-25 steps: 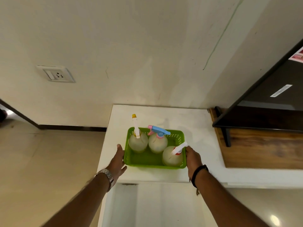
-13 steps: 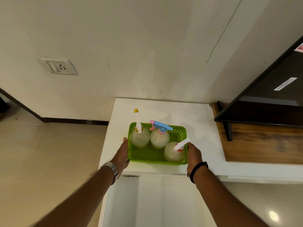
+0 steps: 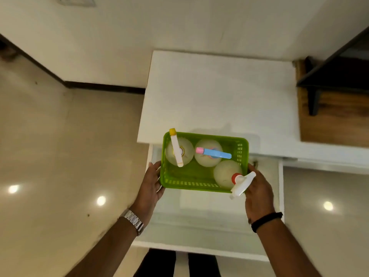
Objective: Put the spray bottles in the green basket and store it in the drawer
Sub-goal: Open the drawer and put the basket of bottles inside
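Lifted off the white tabletop [image 3: 219, 92] where it sat a second ago, the green basket [image 3: 244, 152] now hangs in the air between both hands, above an open white drawer [image 3: 209, 222] that was not in sight before. The left hand [image 3: 150, 184] grips the basket's left end and the right hand [image 3: 258, 188] grips its right end, fingers curled under the rim. Three spray bottles stand inside: a yellow-tipped bottle [image 3: 175, 148] nearest the left hand, a blue-and-pink bottle [image 3: 212, 153] in the middle, and a white-and-red bottle [image 3: 237, 180] by the right hand, its nozzle jutting over the rim. Loading looks finished; lowering the basket into the drawer and shutting it remain.

Motion blur softens everything. The basket and hands hide much of the drawer's floor, so whether anything lies inside cannot be told. A dark shelf [image 3: 339, 72] beyond the right hand is cut off by the frame.
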The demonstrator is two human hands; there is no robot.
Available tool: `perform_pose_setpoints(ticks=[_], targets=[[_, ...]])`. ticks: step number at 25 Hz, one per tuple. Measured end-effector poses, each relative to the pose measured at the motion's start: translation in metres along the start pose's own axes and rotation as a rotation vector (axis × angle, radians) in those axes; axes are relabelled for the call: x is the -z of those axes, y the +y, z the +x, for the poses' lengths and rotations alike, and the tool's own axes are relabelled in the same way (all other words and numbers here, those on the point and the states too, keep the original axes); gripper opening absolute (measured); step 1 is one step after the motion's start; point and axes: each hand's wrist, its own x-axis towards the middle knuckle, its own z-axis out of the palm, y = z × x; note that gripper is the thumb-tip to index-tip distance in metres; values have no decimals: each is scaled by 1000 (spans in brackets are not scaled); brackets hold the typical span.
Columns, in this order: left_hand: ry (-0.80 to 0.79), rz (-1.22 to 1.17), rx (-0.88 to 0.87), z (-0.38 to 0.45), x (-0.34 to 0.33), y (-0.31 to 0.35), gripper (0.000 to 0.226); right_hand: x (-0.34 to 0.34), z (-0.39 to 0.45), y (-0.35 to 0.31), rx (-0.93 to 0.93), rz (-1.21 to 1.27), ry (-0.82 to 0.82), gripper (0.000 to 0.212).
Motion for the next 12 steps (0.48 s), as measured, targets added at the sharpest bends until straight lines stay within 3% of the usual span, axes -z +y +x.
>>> perform_pose_setpoints(ticks=[3,7,12], targets=[[98,25,89,4,19,-34,43,4,-9,29,-27,-87,6,41],[136,-83,204,25,36,-71,58,-3,8,69,-114,-113,65,30],[251,-202,278,60,54,-109,44,-5,22,131,-284,-121,65,32]])
